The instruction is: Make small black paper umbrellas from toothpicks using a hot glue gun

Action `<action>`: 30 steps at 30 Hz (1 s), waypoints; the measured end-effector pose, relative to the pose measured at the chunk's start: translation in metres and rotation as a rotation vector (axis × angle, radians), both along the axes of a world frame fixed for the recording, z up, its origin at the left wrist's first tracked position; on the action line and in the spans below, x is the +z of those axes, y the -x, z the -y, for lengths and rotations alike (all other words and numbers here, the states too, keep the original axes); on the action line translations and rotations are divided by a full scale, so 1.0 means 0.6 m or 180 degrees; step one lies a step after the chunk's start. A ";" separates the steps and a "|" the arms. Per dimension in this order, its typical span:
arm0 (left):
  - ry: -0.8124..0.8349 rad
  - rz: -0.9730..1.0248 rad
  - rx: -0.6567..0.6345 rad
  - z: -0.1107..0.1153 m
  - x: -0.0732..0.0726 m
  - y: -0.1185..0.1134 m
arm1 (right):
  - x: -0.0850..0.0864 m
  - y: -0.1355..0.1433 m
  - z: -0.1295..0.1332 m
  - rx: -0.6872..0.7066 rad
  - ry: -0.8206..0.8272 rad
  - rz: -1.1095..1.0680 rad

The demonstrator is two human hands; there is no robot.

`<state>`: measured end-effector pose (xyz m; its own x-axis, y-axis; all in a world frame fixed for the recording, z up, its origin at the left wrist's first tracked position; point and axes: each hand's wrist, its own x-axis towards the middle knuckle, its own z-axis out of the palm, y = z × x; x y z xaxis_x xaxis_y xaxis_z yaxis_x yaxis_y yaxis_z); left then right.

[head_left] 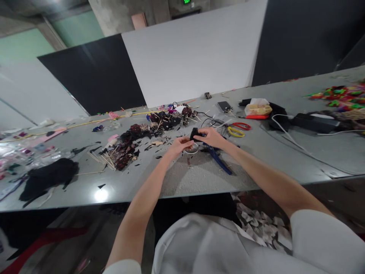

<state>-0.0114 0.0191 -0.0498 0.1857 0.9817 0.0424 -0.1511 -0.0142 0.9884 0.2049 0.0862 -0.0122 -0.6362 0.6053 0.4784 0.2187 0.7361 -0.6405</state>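
Note:
Above the middle of the table, a small piece of black cloth-like material (194, 134) is pinched between my two hands. My left hand (181, 144) has its fingers closed at the lower left side of the piece. From the right, my right hand (211, 137) grips it with thumb and fingers. Just below the hands lies a white ring (192, 151), partly covered by my left fingers. Blue-handled pliers (219, 159) rest on the table under my right wrist. Scissors with one red and one yellow handle (236, 131) lie beyond my right forearm.
A heap of dark balls with wooden sticks (154, 125) spreads to the left, with loose sticks (106, 160) beside it. Black cloth (51, 176) lies far left. A phone (224, 106), white cable (296, 142) and colourful pile (342, 95) are to the right. Panels (196, 57) stand behind.

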 end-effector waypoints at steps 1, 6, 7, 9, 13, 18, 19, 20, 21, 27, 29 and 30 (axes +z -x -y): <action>-0.0067 -0.0042 0.0102 -0.004 -0.004 0.001 | -0.001 0.000 0.000 0.0005 0.0038 0.0011; -0.0228 -0.0067 0.0340 -0.013 -0.014 0.002 | -0.004 0.002 0.001 0.0010 0.0072 0.0116; -0.0270 -0.0081 0.0358 -0.012 -0.013 0.001 | -0.004 0.002 0.001 0.0022 0.0094 0.0106; -0.0352 -0.0089 0.0418 -0.009 -0.009 0.000 | -0.005 0.004 0.001 0.0062 0.0221 0.0025; -0.0379 0.0025 0.0553 -0.005 -0.001 -0.001 | -0.010 0.008 0.000 0.0149 0.0664 -0.0145; -0.0187 0.0169 0.0483 -0.006 -0.001 0.002 | -0.013 0.008 -0.003 0.0315 0.1126 -0.0163; -0.0128 0.0158 0.0432 -0.007 -0.002 0.003 | -0.012 0.007 -0.004 0.0352 0.1141 -0.0130; -0.0069 0.0136 0.0371 -0.008 -0.004 0.003 | -0.010 0.005 -0.003 0.0382 0.1140 -0.0089; -0.0020 0.0109 0.0318 -0.009 -0.006 0.003 | -0.008 0.004 -0.003 0.0401 0.1127 -0.0041; -0.0048 0.0007 0.0334 -0.009 -0.009 0.004 | -0.002 0.000 0.004 0.0449 0.1021 0.0202; -0.0106 -0.0011 0.0392 -0.008 -0.007 0.003 | -0.003 0.003 0.005 0.0430 0.0999 0.0168; -0.0135 -0.0008 0.0426 -0.007 -0.006 0.003 | -0.003 0.004 0.004 0.0403 0.0965 0.0138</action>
